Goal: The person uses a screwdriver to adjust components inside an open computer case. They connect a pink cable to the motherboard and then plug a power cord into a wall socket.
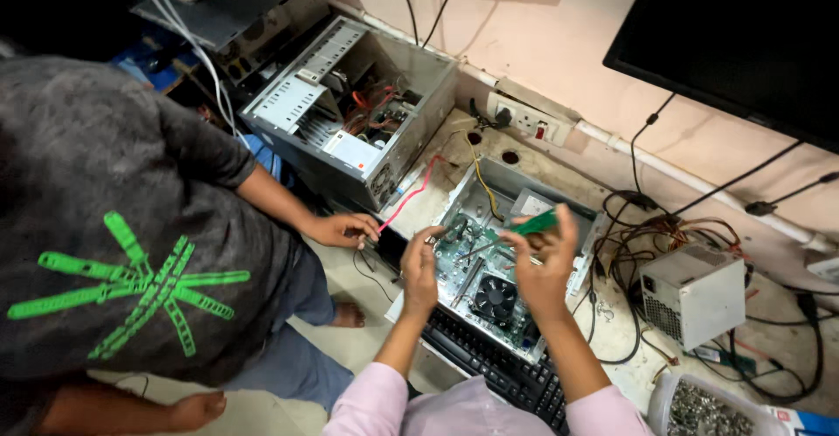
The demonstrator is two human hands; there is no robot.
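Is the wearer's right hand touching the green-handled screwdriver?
Touching. The head view shows the right hand with fingers wrapped around the green-handled screwdriver above the open computer case.

Beside me a co-worker (131,226) in a dark shirt with a green pattern bends in, one hand (343,228) at a pink cable (409,193). Behind that sits a second, larger computer case (350,108) — open, its wires showing. A black keyboard (498,368) lies near my lap. To my right stands a grey power supply (695,292) among tangled cables, a tub of screws (703,410) close by — and a dark monitor (743,43) hangs on the wall above a white socket strip (529,120).
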